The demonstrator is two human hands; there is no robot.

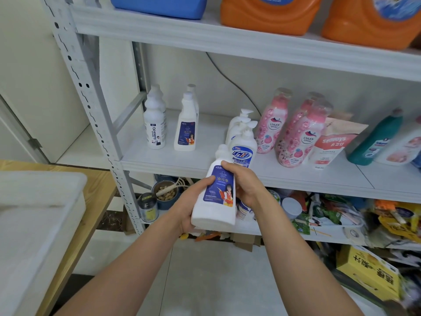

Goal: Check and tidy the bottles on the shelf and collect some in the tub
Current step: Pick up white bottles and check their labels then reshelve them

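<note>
I've got the white bottle (215,197) in front of the shelf (262,172), left hand (191,201) cupped under its base, right hand (245,183) wrapped at its shoulder. It looks rigid, smooth, probably slippery; I'd grip mid-body. The tub (38,215) sits well left of my left hand.

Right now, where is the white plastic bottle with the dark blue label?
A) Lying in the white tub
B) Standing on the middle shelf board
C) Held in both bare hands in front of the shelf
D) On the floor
C: the left hand and right hand grip the white plastic bottle with the dark blue label in front of the shelf edge, off the board.
</note>
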